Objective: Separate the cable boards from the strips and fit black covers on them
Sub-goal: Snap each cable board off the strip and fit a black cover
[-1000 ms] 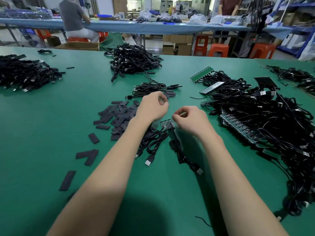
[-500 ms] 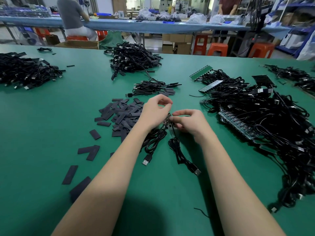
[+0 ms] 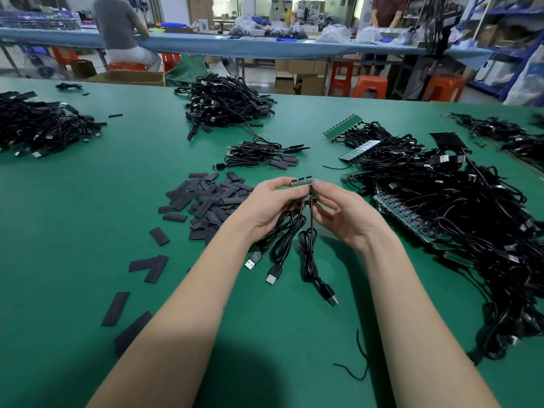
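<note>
From your head camera, both your hands have come up off the green table mat since a moment ago. Your left hand pinches the small green strip of cable boards at its left end. Your right hand has curled fingers that pinch one board on the strip's right side. Before, the strip sat low by the mat. Now the three black USB cables hang down from it toward 6 o'clock, plugs touching the mat. The heap of flat black covers lies at 9 o'clock from your hands. The big tangle of black cables on green strips lies at 3 o'clock.
</note>
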